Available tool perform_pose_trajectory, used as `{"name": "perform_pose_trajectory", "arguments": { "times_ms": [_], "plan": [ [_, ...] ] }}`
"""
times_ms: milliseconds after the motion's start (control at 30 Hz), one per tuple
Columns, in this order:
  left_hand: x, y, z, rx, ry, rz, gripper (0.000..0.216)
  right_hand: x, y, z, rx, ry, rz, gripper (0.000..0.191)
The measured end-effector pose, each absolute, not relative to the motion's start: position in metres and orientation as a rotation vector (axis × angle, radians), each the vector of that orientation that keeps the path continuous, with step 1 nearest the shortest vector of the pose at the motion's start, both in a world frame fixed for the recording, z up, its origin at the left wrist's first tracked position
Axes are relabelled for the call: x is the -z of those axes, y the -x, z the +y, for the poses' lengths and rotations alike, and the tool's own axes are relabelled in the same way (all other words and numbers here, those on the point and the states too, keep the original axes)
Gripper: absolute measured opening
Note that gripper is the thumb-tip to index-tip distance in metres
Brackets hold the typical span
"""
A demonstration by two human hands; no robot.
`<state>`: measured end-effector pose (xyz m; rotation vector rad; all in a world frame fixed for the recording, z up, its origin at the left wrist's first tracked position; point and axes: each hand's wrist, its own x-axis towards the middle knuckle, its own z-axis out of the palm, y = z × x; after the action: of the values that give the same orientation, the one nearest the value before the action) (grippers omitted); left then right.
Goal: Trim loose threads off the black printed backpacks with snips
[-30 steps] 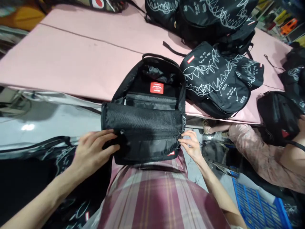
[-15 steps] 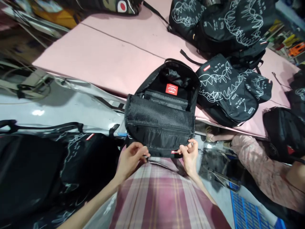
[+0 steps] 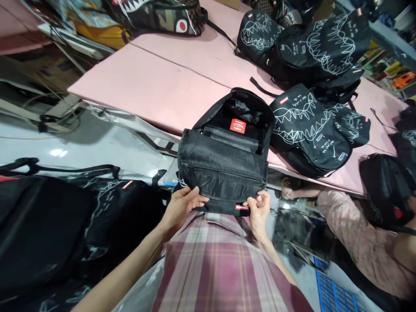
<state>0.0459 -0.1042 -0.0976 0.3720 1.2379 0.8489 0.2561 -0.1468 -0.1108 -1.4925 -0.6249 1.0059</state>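
A black backpack (image 3: 224, 151) lies unzipped in front of me, its far end on the table edge and its near end against my lap. Its front panel is folded down toward me, showing a mesh pocket. Inside, a red label (image 3: 238, 126) sits on the lining. My left hand (image 3: 185, 204) pinches the near left edge of the panel, thumb on top. At the near right edge, my right hand (image 3: 259, 210) grips the fabric between thumb and fingers, beside a small red and white tag (image 3: 242, 207).
Black backpacks with white scribble prints (image 3: 308, 125) lie on the pink table (image 3: 156, 82), and a camouflage bag (image 3: 169, 19) at its far side. More black bags (image 3: 42, 234) fill the left. A seated person's sleeve (image 3: 354, 234) and a blue crate (image 3: 334, 288) are at right.
My left hand has shifted slightly up and right along the panel edge, its fingers now flatter on the fabric. My right hand keeps its grip. The view has tilted a little.
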Motion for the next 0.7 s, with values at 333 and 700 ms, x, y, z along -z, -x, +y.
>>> {"name": "perform_pose_trajectory", "arguments": {
  "times_ms": [333, 700],
  "plan": [
    [0.100, -0.044, -0.102, -0.922, -0.306, 1.050, 0.040, 0.123, -0.261, -0.145, -1.060, 1.401, -0.624, 0.030],
    [0.085, -0.044, -0.093, -1.032, -0.496, 1.199, 0.043, 0.128, -0.267, -0.144, -1.067, 1.340, -0.649, 0.031]
  ]
}}
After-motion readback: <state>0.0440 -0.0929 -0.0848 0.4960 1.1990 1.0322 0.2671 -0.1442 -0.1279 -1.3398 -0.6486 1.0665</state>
